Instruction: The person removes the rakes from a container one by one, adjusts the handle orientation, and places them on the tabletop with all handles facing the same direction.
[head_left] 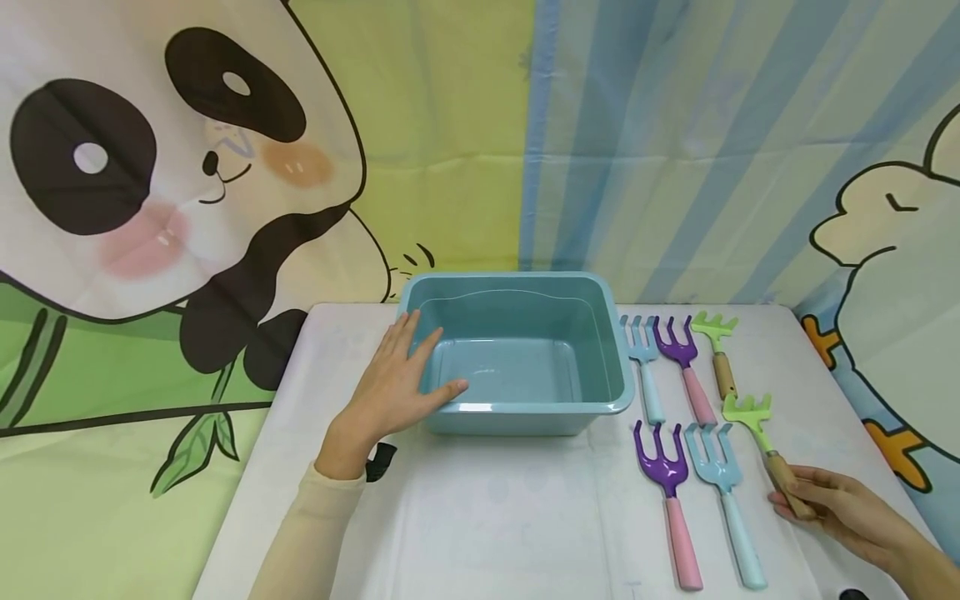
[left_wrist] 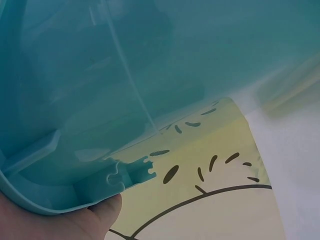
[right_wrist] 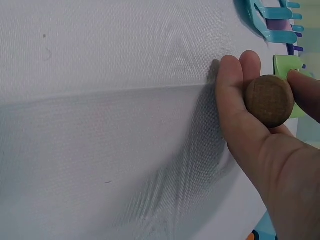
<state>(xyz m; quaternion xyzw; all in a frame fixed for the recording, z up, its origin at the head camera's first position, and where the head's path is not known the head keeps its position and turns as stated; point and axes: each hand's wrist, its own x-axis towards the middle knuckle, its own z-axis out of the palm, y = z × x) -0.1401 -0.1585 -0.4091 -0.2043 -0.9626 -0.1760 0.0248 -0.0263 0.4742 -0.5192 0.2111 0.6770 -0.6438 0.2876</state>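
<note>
My left hand (head_left: pixel 401 375), fingers spread and fairly straight, rests on the left rim of a blue-green plastic basin (head_left: pixel 517 422). In the left wrist view the hand (left_wrist: pixel 60 220) touches the basin's edge (left_wrist: pixel 45 207). At the right, my right hand (head_left: pixel 847 508) holds the wooden handle of a green hand rake (head_left: pixel 780 475), its tines pointing away from me. The right wrist view shows the round handle end (right_wrist: pixel 270 101) between thumb and fingers. Left of that rake lie a light-blue garden fork (head_left: pixel 738 533) and a purple fork with a pink handle (head_left: pixel 681 533).
Farther back, right of the basin, lie another light-blue fork (head_left: pixel 651 392), another purple-and-pink fork (head_left: pixel 697 392) and a second green rake (head_left: pixel 723 375). A white cloth covers the table (head_left: pixel 510 517). Cartoon-printed curtains (head_left: pixel 457 150) stand behind and at the sides.
</note>
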